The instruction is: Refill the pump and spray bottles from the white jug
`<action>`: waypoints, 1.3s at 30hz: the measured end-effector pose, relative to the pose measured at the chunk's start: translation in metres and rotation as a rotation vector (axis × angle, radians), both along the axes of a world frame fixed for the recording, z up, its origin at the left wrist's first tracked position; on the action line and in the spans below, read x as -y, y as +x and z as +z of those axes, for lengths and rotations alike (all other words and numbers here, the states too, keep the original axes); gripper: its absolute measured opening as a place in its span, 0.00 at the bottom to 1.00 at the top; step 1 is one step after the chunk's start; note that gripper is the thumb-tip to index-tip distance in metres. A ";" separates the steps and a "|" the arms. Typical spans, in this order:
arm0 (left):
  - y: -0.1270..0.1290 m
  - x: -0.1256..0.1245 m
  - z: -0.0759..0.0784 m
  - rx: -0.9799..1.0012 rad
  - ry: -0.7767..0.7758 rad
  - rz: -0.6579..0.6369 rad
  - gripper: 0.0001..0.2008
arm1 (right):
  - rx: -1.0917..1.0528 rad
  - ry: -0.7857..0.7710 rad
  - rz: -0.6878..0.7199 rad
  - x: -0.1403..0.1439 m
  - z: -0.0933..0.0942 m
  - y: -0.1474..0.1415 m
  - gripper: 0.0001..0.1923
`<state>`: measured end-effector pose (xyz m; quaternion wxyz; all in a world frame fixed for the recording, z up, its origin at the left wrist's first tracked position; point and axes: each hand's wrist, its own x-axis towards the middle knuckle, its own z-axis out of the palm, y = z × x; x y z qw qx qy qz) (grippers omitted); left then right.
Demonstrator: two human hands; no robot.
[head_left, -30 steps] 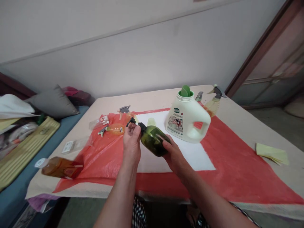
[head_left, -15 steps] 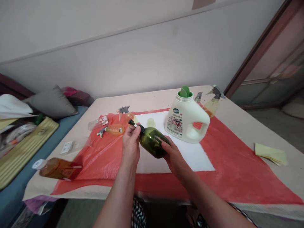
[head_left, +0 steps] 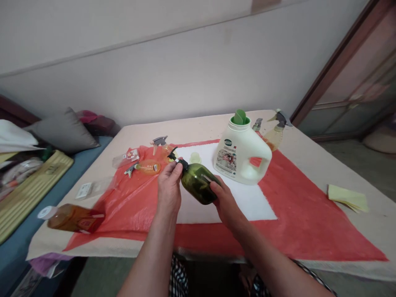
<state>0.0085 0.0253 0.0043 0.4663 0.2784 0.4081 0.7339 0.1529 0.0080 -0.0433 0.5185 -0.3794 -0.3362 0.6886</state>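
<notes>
Both hands' fingers clasp a green bottle point(head_left: 199, 187) above the red-sheeted table point(head_left: 297, 214), pale wall behind.

Green bottle point(head_left: 199, 188) base covered by right hand point(head_left: 227, 201). Jug label point(head_left: 226, 159) print too small to read. Both forearms cut off at bottom edge.

head cam – worn high – faces forward-down – table point(head_left: 309, 165) close

Glossy translucent green plastic bottle point(head_left: 199, 187), matt white jug point(head_left: 241, 154)
</notes>
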 end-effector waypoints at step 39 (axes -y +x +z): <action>0.004 0.006 0.006 -0.136 -0.085 -0.082 0.15 | -0.159 -0.265 0.242 0.006 0.007 -0.001 0.30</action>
